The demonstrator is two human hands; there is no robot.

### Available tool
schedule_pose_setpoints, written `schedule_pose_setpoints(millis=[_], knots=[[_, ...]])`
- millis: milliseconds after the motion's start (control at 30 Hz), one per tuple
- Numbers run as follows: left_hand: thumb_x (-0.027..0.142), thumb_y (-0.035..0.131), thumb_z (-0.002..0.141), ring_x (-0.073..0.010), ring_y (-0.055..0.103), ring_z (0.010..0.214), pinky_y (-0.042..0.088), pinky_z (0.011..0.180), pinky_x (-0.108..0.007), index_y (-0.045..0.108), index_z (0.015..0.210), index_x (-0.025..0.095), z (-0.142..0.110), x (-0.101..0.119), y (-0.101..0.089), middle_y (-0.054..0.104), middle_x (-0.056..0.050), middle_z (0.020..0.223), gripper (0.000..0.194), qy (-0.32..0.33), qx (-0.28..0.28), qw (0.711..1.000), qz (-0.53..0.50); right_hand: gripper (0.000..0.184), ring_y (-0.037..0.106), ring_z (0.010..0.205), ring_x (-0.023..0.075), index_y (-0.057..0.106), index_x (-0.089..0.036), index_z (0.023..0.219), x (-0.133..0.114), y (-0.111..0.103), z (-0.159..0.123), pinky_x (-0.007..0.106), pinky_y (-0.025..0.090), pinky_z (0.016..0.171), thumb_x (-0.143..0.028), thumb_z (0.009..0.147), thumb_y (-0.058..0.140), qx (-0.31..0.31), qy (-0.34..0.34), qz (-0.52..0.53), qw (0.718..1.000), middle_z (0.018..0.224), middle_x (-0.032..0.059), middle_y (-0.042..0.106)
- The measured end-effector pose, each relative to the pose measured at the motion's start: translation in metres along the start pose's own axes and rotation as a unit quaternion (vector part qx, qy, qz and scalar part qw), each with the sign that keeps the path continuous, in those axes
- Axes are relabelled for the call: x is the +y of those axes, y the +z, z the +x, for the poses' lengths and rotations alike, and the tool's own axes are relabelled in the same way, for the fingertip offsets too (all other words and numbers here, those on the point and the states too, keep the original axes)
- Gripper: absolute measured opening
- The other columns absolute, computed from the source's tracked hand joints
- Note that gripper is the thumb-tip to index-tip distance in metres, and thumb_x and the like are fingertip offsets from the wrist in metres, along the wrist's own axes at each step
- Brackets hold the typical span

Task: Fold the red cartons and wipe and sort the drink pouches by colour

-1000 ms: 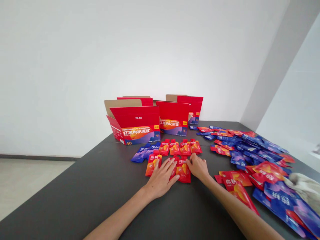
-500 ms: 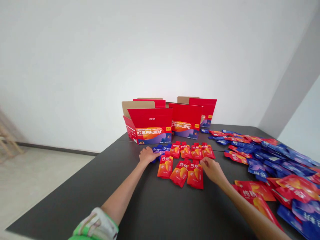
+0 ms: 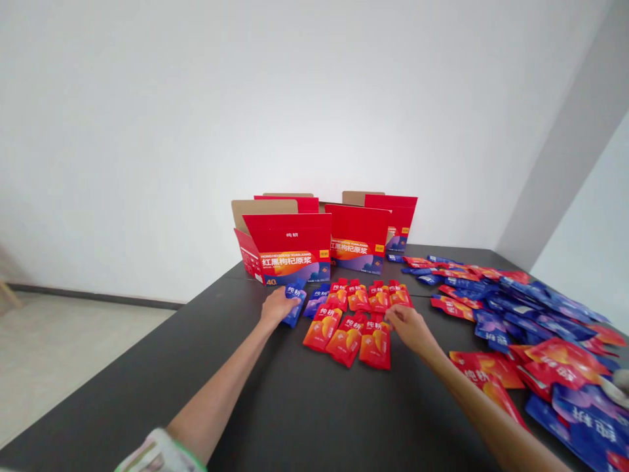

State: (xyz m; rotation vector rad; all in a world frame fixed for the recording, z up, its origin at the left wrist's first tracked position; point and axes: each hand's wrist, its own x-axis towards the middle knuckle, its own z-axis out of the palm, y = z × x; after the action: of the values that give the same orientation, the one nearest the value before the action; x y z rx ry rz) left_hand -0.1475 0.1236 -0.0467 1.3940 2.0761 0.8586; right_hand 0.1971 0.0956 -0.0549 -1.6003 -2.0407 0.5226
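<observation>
since the dark bench [image 3: 295, 419] gives us a flat surface, we would do best to keep whatever we handle low and sliding over it. four boxes [image 3: 287, 236] stand at eleven to twelve o'clock from its middle, flaps up; we cannot see whether anything lies inside them. at two to four o'clock spreads a loose heap of red and blue pouches [image 3: 531, 305]. around the middle lie seven red pouches [image 3: 376, 344], four in the far row and three in the near, some askew, so evening their edges would help. our right hand [image 3: 410, 328] is at three o'clock, close by the near row's last one, fingers curled; we cannot tell whether its grip holds anything. our left hand [image 3: 276, 305], at nine, grasps one blue pouch [image 3: 295, 313], thumb over its face. we judge a light pinch best, neither creasing it nor bumping the second blue pouch [image 3: 316, 301] at its three o'clock.
</observation>
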Motion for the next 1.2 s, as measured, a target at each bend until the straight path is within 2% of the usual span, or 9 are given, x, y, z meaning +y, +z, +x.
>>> schedule_pose_setpoints(millis=[133,267,367,533,667,867,1033,1200], knots=[[0.033,0.060,0.092,-0.0214,0.065,0.098,0.056,0.083,-0.042,0.059,0.119,0.016,-0.020,-0.008,-0.003,0.063,-0.008,0.117,0.032,0.007,-0.013,0.993,-0.121,0.025,0.065,0.083,0.0158,0.064,-0.015,0.104,-0.048,0.013,0.036,0.034,0.055,0.075,-0.037,0.095,0.057,-0.062,-0.043,-0.030,0.997,0.099,0.0034,0.067],[0.032,0.061,0.092,-0.0186,0.066,0.089,0.057,0.077,-0.038,0.060,0.117,0.015,-0.045,-0.004,0.004,0.066,-0.007,0.109,0.030,0.005,-0.029,0.976,-0.215,0.031,0.063,0.102,0.0213,0.061,-0.017,0.117,-0.104,0.045,0.082,0.042,0.053,0.087,-0.036,0.093,0.061,-0.094,-0.056,-0.076,0.991,0.118,0.0074,0.063],[0.029,0.062,0.091,-0.0167,0.067,0.083,0.057,0.073,-0.035,0.060,0.116,0.015,-0.058,0.003,0.005,0.067,-0.005,0.104,0.028,0.007,-0.038,0.963,-0.265,0.038,0.059,0.112,0.0250,0.057,-0.018,0.125,-0.125,0.070,0.105,0.048,0.050,0.094,-0.036,0.092,0.061,-0.092,-0.047,-0.109,0.989,0.129,0.0095,0.057],[0.024,0.065,0.090,-0.0144,0.067,0.075,0.057,0.070,-0.032,0.062,0.115,0.015,-0.062,0.005,0.006,0.070,-0.003,0.095,0.027,-0.005,-0.043,0.947,-0.318,0.041,0.052,0.122,0.0283,0.055,-0.019,0.129,-0.133,0.095,0.121,0.054,0.043,0.101,-0.037,0.092,0.061,-0.081,0.000,-0.141,0.987,0.138,0.0104,0.051],[0.026,0.064,0.090,-0.0142,0.067,0.073,0.057,0.068,-0.032,0.062,0.114,0.014,-0.059,0.001,0.012,0.070,-0.003,0.093,0.026,-0.031,-0.050,0.936,-0.347,0.044,0.049,0.126,0.0296,0.053,-0.019,0.132,-0.137,0.101,0.129,0.055,0.040,0.103,-0.037,0.092,0.060,-0.070,0.054,-0.156,0.984,0.141,0.0107,0.049],[0.027,0.065,0.089,-0.0137,0.067,0.072,0.056,0.067,-0.031,0.063,0.111,0.015,-0.058,-0.002,0.013,0.070,-0.003,0.094,0.025,-0.048,-0.033,0.923,-0.379,0.042,0.052,0.122,0.0284,0.054,-0.019,0.130,-0.152,0.107,0.131,0.053,0.044,0.100,-0.036,0.092,0.061,-0.061,0.128,-0.147,0.979,0.138,0.0105,0.051],[0.029,0.062,0.091,-0.0135,0.066,0.072,0.056,0.067,-0.031,0.063,0.108,0.014,-0.057,-0.003,0.014,0.069,-0.003,0.093,0.023,-0.060,-0.022,0.920,-0.386,0.039,0.056,0.116,0.0264,0.056,-0.018,0.127,-0.156,0.109,0.129,0.050,0.048,0.096,-0.035,0.092,0.061,-0.065,0.158,-0.076,0.982,0.133,0.0100,0.055],[0.028,0.063,0.091,-0.0134,0.065,0.073,0.056,0.066,-0.030,0.063,0.108,0.014,-0.056,0.001,0.011,0.068,-0.003,0.095,0.022,-0.053,-0.006,0.912,-0.406,0.034,0.061,0.107,0.0230,0.058,-0.018,0.122,-0.156,0.103,0.129,0.044,0.053,0.089,-0.034,0.092,0.062,-0.081,0.157,0.074,0.982,0.124,0.0083,0.060]])
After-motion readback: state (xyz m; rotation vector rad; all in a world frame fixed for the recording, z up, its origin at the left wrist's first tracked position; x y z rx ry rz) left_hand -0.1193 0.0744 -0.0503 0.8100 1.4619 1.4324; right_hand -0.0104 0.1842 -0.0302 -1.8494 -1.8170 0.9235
